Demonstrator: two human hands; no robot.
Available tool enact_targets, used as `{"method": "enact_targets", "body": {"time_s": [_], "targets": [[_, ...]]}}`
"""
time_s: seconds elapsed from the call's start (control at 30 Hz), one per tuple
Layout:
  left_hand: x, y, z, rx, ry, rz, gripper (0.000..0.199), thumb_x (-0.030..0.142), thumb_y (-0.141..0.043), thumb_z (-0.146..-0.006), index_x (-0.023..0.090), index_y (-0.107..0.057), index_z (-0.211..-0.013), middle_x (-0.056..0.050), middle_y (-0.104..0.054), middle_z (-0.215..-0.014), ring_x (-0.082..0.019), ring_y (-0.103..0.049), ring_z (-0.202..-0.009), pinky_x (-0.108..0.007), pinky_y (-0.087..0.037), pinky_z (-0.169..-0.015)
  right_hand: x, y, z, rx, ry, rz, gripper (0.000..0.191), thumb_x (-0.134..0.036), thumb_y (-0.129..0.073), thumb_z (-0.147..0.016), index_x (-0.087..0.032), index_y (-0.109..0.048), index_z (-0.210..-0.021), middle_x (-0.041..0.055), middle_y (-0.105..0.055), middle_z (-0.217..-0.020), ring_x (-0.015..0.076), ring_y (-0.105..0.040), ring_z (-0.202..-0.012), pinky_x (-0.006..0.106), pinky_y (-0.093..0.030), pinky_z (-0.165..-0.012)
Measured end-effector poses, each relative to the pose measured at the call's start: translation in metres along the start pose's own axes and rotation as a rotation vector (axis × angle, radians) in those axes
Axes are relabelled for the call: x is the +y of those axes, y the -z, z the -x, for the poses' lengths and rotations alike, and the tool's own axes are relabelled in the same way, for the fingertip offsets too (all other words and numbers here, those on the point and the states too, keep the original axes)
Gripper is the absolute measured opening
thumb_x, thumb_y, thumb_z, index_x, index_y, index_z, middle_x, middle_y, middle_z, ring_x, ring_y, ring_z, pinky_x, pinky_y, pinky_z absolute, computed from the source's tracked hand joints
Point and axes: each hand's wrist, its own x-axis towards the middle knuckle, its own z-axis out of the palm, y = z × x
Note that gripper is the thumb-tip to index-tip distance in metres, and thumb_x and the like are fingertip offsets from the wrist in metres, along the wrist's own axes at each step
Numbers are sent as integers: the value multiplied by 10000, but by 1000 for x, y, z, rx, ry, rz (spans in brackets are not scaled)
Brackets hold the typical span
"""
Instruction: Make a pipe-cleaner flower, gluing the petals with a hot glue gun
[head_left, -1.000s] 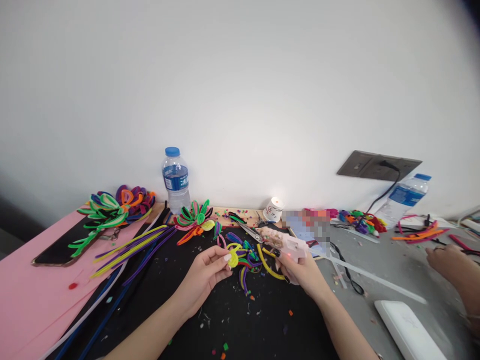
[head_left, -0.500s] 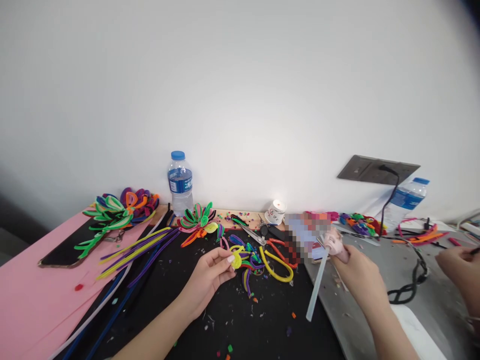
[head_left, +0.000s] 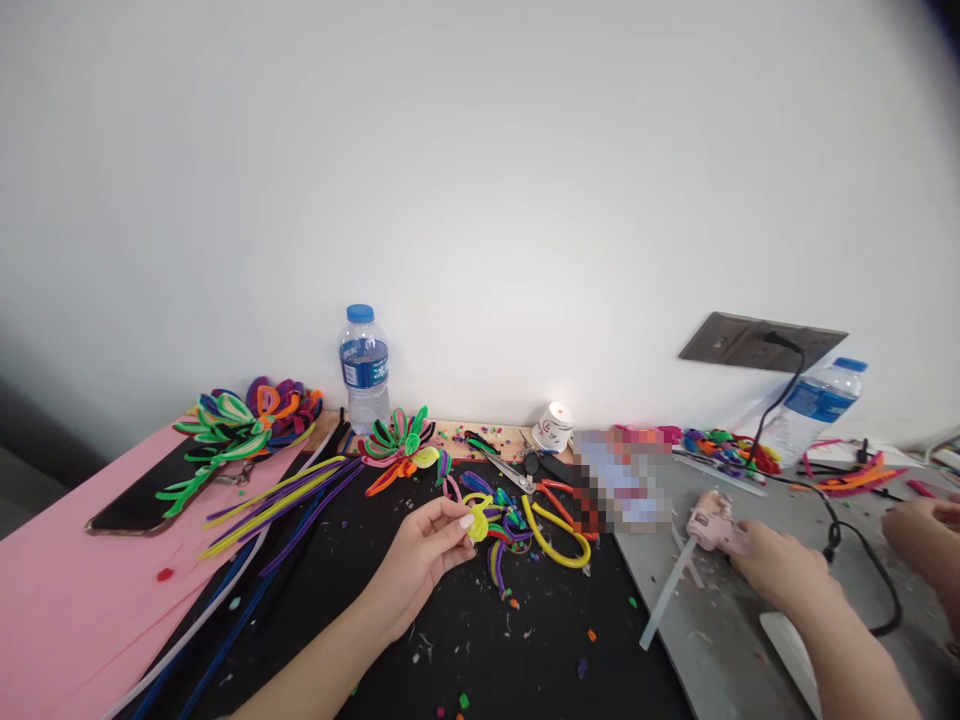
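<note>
My left hand (head_left: 435, 545) pinches a small yellow coil of pipe cleaner (head_left: 478, 526) between thumb and fingers, over the black mat. Just behind it lies a cluster of bent purple, green and blue pipe cleaners (head_left: 510, 515). Far to the right, my right hand (head_left: 784, 570) is closed round the handle of a pale pink hot glue gun (head_left: 712, 522), low over the grey surface. A long translucent glue stick (head_left: 666, 597) sticks out of it towards me. The handle is mostly covered by my fingers.
Red-handled pliers (head_left: 559, 500) and a paper cup (head_left: 555, 427) stand behind the yellow loop (head_left: 559, 548). Pipe-cleaner flowers (head_left: 405, 445), a phone (head_left: 135, 500) and a water bottle (head_left: 364, 370) are on the left. Another person's hand (head_left: 926, 540) is at the right edge, near a black cord (head_left: 889, 580).
My right hand has carried the glue gun rightwards and down to the grey surface, and the gun has turned. My left hand keeps the yellow coil in nearly the same place.
</note>
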Motion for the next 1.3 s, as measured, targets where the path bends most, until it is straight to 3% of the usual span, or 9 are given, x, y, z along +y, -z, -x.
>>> {"method": "enact_targets", "body": {"time_s": [0.1, 0.2, 0.33, 0.43, 0.53, 0.8, 1.1, 1.3], "targets": [[-1, -1, 0, -14, -6, -39, 121, 239, -668, -702, 150, -602, -748, 14, -557, -650, -84, -516, -614, -239, -452, -667, -37, 26, 14, -6, 53, 89, 277, -294, -504, -687, -170, -641, -893, 222, -642, -881, 358, -606, -840, 441, -425, -682], [-2, -1, 1, -28, -10, -76, 128, 250, -667, -700, 152, -599, -746, 20, -554, -644, -86, -520, -606, -252, -456, -670, -103, 51, 40, 73, 238, -266, 284, -331, -430, -764, -201, -607, -944, 111, -653, -953, 280, -602, -885, 383, -453, -734], [-3, -3, 2, -49, -11, -123, 137, 262, -671, -693, 155, -603, -745, 24, -561, -633, -89, -523, -592, -257, -454, -663, -191, 58, 73, -176, 616, -675, 207, -256, -430, -829, -217, -611, -921, 61, -650, -934, 194, -599, -856, 286, -466, -730], [-2, -3, 2, -59, -17, -146, 139, 264, -669, -692, 160, -609, -762, 18, -578, -639, -94, -526, -591, -251, -449, -650, -227, 49, 85, -265, 762, -829, 193, -166, -448, -820, -205, -622, -893, 57, -635, -898, 174, -596, -818, 270, -469, -718], [-2, -3, 2, -61, -18, -144, 155, 270, -675, -683, 168, -615, -784, 14, -588, -649, -100, -527, -593, -252, -448, -643, -237, 38, 91, -264, 830, -905, 203, -133, -457, -817, -206, -637, -876, 65, -618, -923, 179, -585, -860, 293, -470, -764], [-2, -3, 0, -30, -43, -161, 196, 295, -683, -666, 173, -632, -811, -6, -612, -717, -112, -538, -615, -275, -453, -665, -230, 24, 104, -185, 885, -899, 265, -142, -430, -832, -237, -640, -964, 86, -591, -1014, 206, -570, -950, 341, -482, -813], [-4, 1, -2, 33, -83, -233, 196, 302, -674, -671, 168, -642, -811, -15, -624, -724, -129, -560, -637, -277, -463, -676, -228, 13, 106, -207, 843, -932, 269, -123, -431, -818, -222, -626, -975, 99, -557, -1059, 203, -558, -974, 353, -468, -845], [-2, -1, -3, 88, -79, -250, 203, 299, -691, -646, 158, -642, -784, -22, -629, -697, -139, -566, -631, -273, -471, -667, -230, 11, 109, -230, 828, -970, 284, -124, -440, -804, -228, -620, -996, 93, -549, -1078, 207, -560, -979, 324, -500, -784]]}}
